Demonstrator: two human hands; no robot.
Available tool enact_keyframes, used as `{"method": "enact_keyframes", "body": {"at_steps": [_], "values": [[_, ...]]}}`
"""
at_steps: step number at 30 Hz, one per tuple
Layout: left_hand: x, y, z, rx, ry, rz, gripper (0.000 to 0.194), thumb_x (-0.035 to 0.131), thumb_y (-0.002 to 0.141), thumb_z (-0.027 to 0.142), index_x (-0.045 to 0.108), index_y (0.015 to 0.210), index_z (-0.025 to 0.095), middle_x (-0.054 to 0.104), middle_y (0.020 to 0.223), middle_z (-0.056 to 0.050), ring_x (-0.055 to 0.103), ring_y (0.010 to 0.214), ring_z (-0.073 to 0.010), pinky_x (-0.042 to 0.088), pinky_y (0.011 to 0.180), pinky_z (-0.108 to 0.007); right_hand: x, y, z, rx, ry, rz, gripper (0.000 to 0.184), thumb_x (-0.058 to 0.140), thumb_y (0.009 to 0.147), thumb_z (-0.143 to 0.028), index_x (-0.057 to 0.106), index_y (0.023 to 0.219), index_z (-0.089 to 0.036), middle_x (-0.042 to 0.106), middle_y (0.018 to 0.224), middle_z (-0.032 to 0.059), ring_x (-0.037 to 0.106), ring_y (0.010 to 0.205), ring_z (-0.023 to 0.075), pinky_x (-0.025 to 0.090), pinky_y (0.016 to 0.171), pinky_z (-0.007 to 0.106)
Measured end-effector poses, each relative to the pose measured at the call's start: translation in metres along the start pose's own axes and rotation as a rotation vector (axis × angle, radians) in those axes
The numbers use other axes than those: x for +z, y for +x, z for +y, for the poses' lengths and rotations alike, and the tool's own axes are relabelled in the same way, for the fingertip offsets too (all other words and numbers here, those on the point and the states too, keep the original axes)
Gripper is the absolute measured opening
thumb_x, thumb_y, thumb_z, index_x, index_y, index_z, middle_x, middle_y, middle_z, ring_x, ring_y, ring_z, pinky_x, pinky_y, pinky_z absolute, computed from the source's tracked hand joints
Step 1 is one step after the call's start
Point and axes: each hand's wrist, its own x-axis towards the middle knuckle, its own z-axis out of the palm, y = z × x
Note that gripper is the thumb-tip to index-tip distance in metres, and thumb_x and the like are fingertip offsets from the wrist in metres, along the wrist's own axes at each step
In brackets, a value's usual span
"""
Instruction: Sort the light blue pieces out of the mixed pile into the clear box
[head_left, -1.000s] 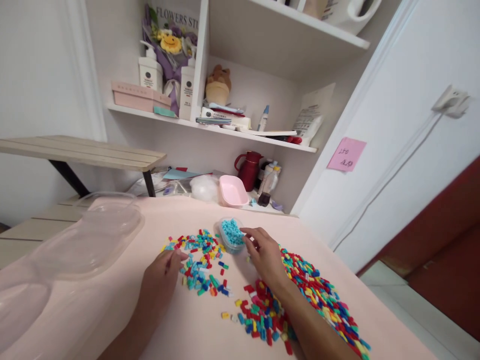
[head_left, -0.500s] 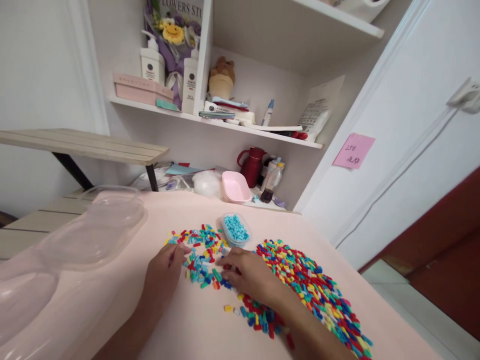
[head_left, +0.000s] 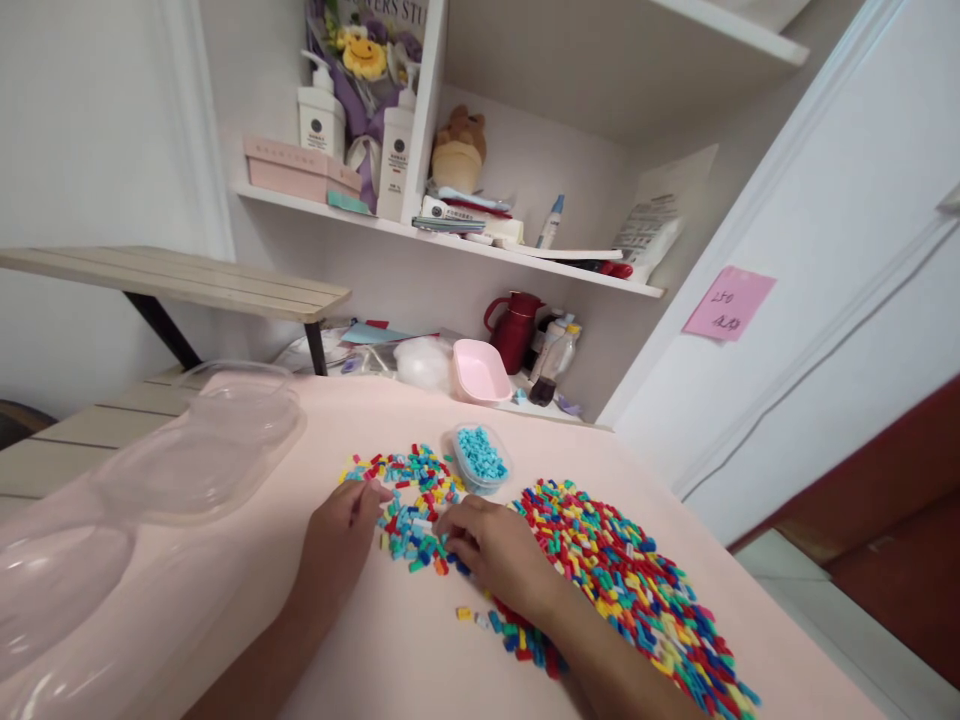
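Small multicoloured plastic pieces [head_left: 409, 530] lie loosely spread between my two hands. My left hand [head_left: 346, 525] rests at their left edge, fingers curled in; whatever it may hold is hidden. From the right, my right hand [head_left: 495, 545] reaches over the same pieces with bent fingers drawn together, the tips at the pieces. I cannot make out anything between them. Just beyond my right hand stands a clear plastic tub [head_left: 491, 482] filled with light blue pieces [head_left: 480, 452]. A much larger heap of mixed pieces [head_left: 622, 560] spreads to the right, partly behind my right forearm.
Clear plastic containers [head_left: 202, 465] stand on the left of the pink tabletop [head_left: 420, 650]. At the back are a pink tray [head_left: 480, 372], a dark red jug [head_left: 514, 330] and bottles [head_left: 556, 360]. A slatted wooden stand [head_left: 187, 285] rises at the left, below a loaded shelf [head_left: 525, 262].
The view has shifted slightly, so most things sit a little further right. Both hands stay over the same spread of pieces, with little visible movement.
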Motion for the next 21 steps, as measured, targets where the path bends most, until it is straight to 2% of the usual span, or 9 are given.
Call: {"method": "enact_keyframes", "body": {"at_steps": [4,6,9,11,14,21], "values": [[0.0,0.0,0.001,-0.003,-0.001,-0.007,0.036,0.043,0.082,0.048,0.069,0.079,0.023,0.074,0.082,-0.002,0.068,0.082,-0.0225,0.048,0.076,-0.031,-0.007,0.002,0.003,0.017,0.071,0.084,0.017,0.062,0.077,-0.012,0.067,0.082,-0.026,0.07,0.088,-0.0018,0.064,0.079,0.0162,0.045,0.073,0.024],[0.0,0.0,0.001,-0.01,-0.003,-0.015,0.035,0.043,0.081,0.047,0.069,0.079,0.023,0.074,0.081,-0.002,0.068,0.081,-0.0222,0.048,0.075,-0.031,-0.015,0.004,0.009,0.046,0.117,0.231,0.011,0.061,0.08,-0.018,0.068,0.085,-0.025,0.069,0.083,-0.0002,0.061,0.071,0.0157,0.046,0.068,0.025],[-0.001,0.001,0.002,-0.021,-0.004,-0.024,0.034,0.044,0.08,0.047,0.068,0.079,0.023,0.074,0.08,-0.002,0.068,0.081,-0.0223,0.048,0.075,-0.03,-0.027,0.007,0.023,0.131,0.227,0.532,0.022,0.056,0.086,-0.029,0.066,0.104,-0.023,0.068,0.09,0.0037,0.059,0.065,0.0148,0.049,0.063,0.027],[-0.001,0.002,0.002,-0.025,-0.003,-0.03,0.035,0.044,0.079,0.048,0.068,0.079,0.024,0.074,0.079,-0.002,0.068,0.082,-0.0226,0.048,0.075,-0.03,-0.033,0.007,0.033,0.176,0.311,0.641,0.036,0.053,0.088,-0.034,0.058,0.122,-0.022,0.066,0.103,0.007,0.061,0.067,0.0147,0.051,0.062,0.028],[-0.002,0.003,-0.001,-0.017,0.006,-0.026,0.035,0.043,0.079,0.049,0.068,0.079,0.024,0.074,0.079,-0.002,0.068,0.082,-0.0228,0.048,0.074,-0.03,-0.039,0.006,0.044,0.201,0.403,0.658,0.045,0.049,0.09,-0.04,0.052,0.131,-0.021,0.064,0.113,0.0102,0.066,0.074,0.0164,0.052,0.061,0.028],[-0.004,0.005,-0.002,-0.019,0.015,-0.005,0.036,0.044,0.077,0.049,0.069,0.078,0.023,0.075,0.084,-0.003,0.069,0.082,-0.0237,0.05,0.074,-0.031,-0.051,0.004,0.045,0.25,0.533,0.737,0.04,0.052,0.087,-0.045,0.062,0.115,-0.018,0.065,0.093,0.007,0.064,0.063,0.0146,0.047,0.052,0.024]]}}
